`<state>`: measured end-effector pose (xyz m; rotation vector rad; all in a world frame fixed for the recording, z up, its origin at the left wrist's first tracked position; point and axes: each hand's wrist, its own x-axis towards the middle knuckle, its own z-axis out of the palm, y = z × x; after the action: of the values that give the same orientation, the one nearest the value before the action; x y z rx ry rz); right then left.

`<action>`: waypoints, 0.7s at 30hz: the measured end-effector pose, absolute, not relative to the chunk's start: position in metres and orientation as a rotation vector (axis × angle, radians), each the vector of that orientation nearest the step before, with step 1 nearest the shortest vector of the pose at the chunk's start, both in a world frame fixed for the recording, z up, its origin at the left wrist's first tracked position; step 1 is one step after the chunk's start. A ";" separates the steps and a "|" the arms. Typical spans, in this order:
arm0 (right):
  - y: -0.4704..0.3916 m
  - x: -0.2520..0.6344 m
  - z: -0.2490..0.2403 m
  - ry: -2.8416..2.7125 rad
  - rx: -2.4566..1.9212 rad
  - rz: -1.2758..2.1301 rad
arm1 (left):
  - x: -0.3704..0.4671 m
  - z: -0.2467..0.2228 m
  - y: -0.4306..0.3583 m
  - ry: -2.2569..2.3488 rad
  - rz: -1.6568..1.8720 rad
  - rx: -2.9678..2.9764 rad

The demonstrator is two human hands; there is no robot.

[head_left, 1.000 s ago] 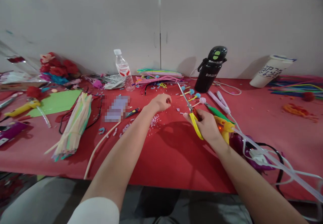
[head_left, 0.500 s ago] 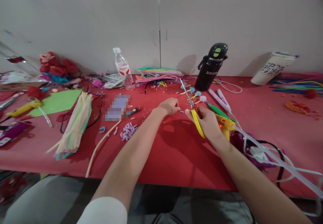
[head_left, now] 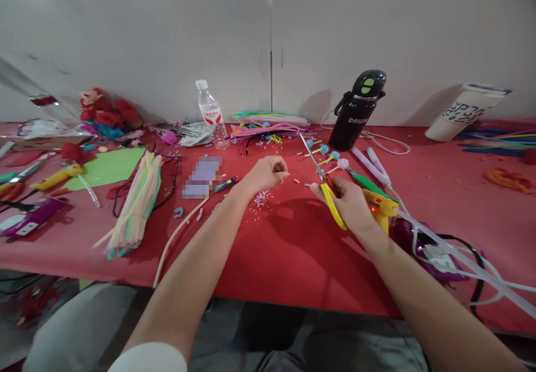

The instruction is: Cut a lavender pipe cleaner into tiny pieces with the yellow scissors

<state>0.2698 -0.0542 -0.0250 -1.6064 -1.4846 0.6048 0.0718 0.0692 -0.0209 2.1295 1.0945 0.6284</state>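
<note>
My right hand [head_left: 350, 201] holds a pair of scissors [head_left: 334, 209] by its yellow handle, blades pointing up and away over the red table. My left hand [head_left: 270, 172] hovers over the table to the left of the scissors, fingers curled with thumb and fingertips together; whatever is between them is too small to make out. Tiny pale purple clippings [head_left: 260, 201] lie scattered just below it. A couple of short purple pieces [head_left: 296, 181] rest between the two hands. Beyond the scissors sit small fuzzy flowers [head_left: 343, 163] on stems.
A yellow glue gun [head_left: 383, 207] lies beside my right wrist, near a green-handled tool [head_left: 372, 185]. A black flask [head_left: 355, 112] and a plastic bottle [head_left: 213, 116] stand at the back. Left are a pipe-cleaner bundle [head_left: 138, 207], a blurred rectangle [head_left: 201, 176] and a cutter [head_left: 226, 184].
My left hand has drawn back to the left, away from the small purple pieces. My forearm now covers most of the purple pile. The scissors stay in my right hand.
</note>
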 end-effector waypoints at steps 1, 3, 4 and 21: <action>-0.054 0.270 -0.025 -1.494 -1.622 0.595 | 0.067 -0.019 0.066 1.046 0.655 2.095; -0.054 0.270 -0.026 -1.524 -1.636 0.586 | 0.057 -0.014 0.058 0.982 0.696 2.004; -0.054 0.270 -0.027 -1.544 -1.639 0.583 | 0.052 -0.010 0.053 0.959 0.723 1.948; -0.067 0.251 -0.031 -1.856 -1.611 0.521 | -0.018 -0.003 0.007 0.900 1.075 1.660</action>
<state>0.2506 -0.0671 -0.0309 -1.6113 -1.8563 0.5209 -0.0178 0.0075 -0.0029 1.6599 0.9004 1.0752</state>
